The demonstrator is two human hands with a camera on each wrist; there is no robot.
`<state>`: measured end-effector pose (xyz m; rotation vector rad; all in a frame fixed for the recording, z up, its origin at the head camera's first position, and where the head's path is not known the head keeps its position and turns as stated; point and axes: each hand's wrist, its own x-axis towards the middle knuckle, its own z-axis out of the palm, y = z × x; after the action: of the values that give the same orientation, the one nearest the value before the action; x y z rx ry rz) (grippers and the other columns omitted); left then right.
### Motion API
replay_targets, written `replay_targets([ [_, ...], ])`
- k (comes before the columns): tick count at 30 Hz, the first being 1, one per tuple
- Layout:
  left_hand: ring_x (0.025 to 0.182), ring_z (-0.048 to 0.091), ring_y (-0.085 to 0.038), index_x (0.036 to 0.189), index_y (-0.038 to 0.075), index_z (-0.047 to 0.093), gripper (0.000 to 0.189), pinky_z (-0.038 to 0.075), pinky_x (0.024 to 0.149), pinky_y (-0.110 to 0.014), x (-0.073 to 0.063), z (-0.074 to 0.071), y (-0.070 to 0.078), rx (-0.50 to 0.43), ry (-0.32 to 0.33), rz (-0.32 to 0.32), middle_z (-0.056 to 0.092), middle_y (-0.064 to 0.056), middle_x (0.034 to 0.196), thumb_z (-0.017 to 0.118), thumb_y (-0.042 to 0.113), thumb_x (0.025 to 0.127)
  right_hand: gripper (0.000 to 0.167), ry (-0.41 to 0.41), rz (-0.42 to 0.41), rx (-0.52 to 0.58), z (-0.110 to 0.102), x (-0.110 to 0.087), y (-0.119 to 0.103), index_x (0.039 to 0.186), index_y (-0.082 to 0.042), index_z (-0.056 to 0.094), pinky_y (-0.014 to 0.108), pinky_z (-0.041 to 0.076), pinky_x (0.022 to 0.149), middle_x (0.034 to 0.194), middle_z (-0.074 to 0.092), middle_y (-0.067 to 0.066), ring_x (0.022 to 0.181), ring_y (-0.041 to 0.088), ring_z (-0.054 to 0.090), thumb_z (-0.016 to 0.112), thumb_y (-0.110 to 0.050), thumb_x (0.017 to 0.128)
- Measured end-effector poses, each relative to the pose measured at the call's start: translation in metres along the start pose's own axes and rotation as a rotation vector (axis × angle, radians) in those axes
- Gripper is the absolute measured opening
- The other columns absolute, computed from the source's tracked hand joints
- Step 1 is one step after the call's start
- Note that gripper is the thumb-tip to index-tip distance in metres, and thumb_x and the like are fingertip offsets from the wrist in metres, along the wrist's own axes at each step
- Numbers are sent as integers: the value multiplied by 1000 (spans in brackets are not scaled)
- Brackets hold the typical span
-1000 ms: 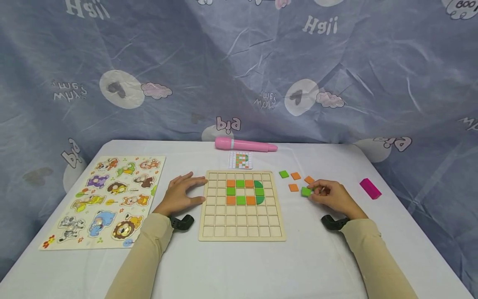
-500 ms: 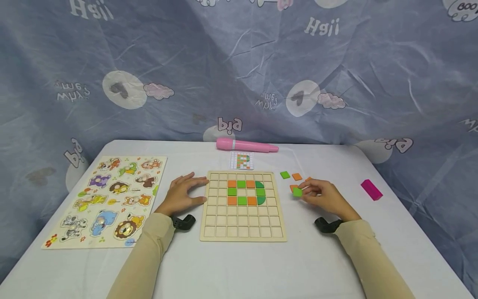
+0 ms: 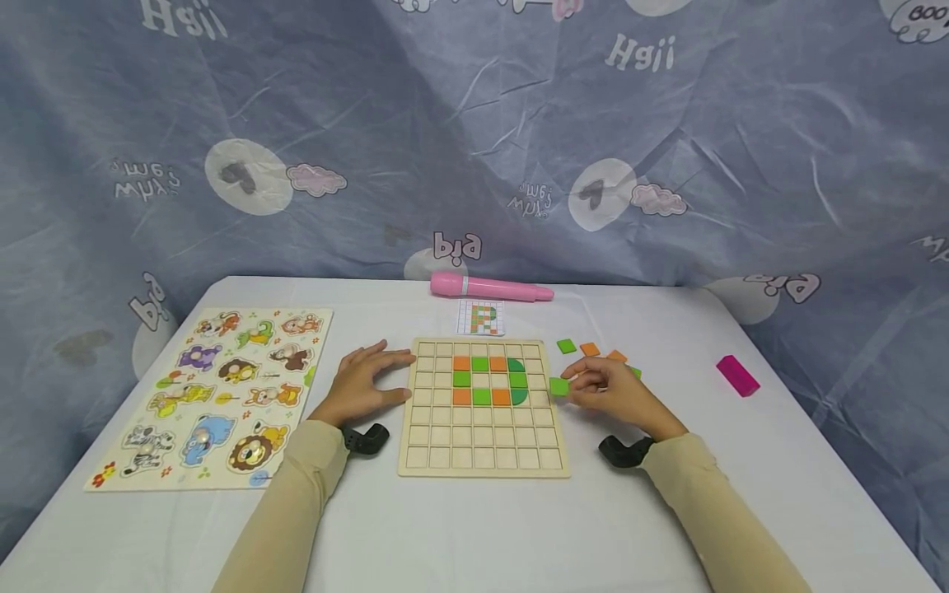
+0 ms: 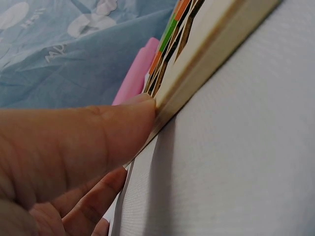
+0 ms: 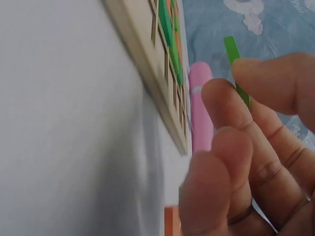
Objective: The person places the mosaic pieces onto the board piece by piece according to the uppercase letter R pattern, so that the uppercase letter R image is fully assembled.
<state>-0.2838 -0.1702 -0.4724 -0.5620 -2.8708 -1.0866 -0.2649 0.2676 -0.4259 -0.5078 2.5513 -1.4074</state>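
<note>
A wooden grid board [image 3: 483, 463] lies mid-table, with orange, green and dark green tiles set in a ring in its upper cells. My right hand [image 3: 619, 397] pinches a green square tile [image 3: 559, 386] between thumb and fingers, at the board's right edge; the right wrist view shows this tile [image 5: 230, 49] edge-on, raised off the table. My left hand [image 3: 363, 385] rests at the board's left edge with fingers spread. In the left wrist view the thumb [image 4: 113, 130] presses against the board's side [image 4: 197, 73].
Loose tiles lie right of the board, among them a green one [image 3: 567, 346] and an orange one [image 3: 589, 349]. Behind it are a small pattern card [image 3: 480, 318] and a pink microphone-shaped stick [image 3: 489, 288]. An animal puzzle [image 3: 166, 445] lies left, a magenta block [image 3: 737, 376] far right.
My right hand has picked up the green tile from among the loose ones and carried it left to the board's right edge. The left hand stays at the board.
</note>
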Motion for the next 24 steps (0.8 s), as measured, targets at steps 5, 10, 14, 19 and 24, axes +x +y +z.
replay_targets([
  [5,161,30,-42,145,12,69,59,11,131,-63,0,0,0,2,2,2,61,-11,157,83,27,90,30,-51,-6,28,11,7,-9,121,8,68,24,58,70,97,80,15,79,9,68,78,-2,94],
  [10,161,30,-42,146,12,69,60,11,131,-63,1,0,-1,3,-1,1,61,-11,157,83,27,90,29,-102,-8,42,25,14,-20,120,8,69,22,57,68,93,80,16,75,10,67,78,-2,93],
  [14,161,31,-42,146,11,69,60,10,131,-63,1,0,-2,-3,-1,2,61,-11,156,83,27,90,29,-129,-12,46,35,18,-27,118,8,70,23,56,69,93,81,15,77,12,69,79,-2,93],
  [19,160,31,-42,146,11,69,60,11,131,-63,2,1,-3,-3,0,6,61,-11,156,83,27,90,27,-161,-23,43,46,23,-33,116,7,71,22,53,77,93,81,15,80,12,70,79,-2,92],
  [24,160,31,-42,145,11,69,59,11,131,-62,1,0,-2,-3,1,11,62,-11,156,83,27,90,26,-178,-26,-8,57,28,-40,115,3,74,23,53,76,86,80,6,72,9,65,82,-7,93],
])
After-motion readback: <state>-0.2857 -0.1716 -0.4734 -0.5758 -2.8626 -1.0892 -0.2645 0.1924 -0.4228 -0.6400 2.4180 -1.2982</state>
